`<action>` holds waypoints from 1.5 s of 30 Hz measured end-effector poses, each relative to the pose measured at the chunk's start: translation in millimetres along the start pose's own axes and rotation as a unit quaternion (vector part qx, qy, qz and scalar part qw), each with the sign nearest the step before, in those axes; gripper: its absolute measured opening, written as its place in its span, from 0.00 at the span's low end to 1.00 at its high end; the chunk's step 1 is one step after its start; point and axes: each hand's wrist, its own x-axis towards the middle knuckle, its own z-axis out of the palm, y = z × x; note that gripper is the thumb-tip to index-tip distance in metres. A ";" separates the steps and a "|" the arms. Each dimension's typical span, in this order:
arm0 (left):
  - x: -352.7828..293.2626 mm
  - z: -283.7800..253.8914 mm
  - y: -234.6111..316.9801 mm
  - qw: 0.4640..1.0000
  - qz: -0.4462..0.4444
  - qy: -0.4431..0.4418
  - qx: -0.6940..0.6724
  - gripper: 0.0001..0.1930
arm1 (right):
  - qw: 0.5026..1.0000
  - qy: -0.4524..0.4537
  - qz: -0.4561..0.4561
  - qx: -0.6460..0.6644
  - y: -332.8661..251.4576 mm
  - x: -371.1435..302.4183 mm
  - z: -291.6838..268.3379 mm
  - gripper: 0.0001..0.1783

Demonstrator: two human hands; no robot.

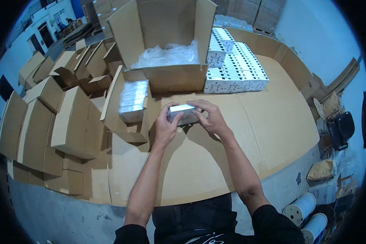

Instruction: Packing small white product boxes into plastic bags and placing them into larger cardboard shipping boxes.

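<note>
A small white box (188, 115) is held above the cardboard-covered table, gripped at both ends. My left hand (167, 125) closes on its left end, with the thumb against the near face. On its right end my right hand (210, 116) has its fingers bent over the top edge. Just left of my hands stands an open cardboard carton (128, 137) with a row of plastic-wrapped small boxes (133, 99) inside. Behind the held box is a large open carton (175, 78) filled with clear plastic bags (168, 56).
Stacked white printed boxes (236, 75) stand at the back right of the table (272, 122), which has a raised cardboard rim (290, 61). Several empty brown cartons (73, 118) crowd the left side. White spools (301, 207) and a black chair (340, 128) are on the floor at right.
</note>
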 end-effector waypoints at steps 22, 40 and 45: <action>-117.4 -22.8 39.5 0.892 0.099 -0.125 0.422 0.29 | 0.991 0.040 0.026 -0.123 -26.2 37.0 0.2 0.11; -97.9 -23.8 26.8 0.925 0.094 -0.082 0.359 0.21 | 0.972 -0.051 0.020 0.228 -29.6 54.0 109.0 0.14; -98.8 -26.6 28.9 0.922 0.092 -0.073 0.370 0.20 | 0.981 -0.085 -0.009 0.174 -46.2 59.2 105.5 0.13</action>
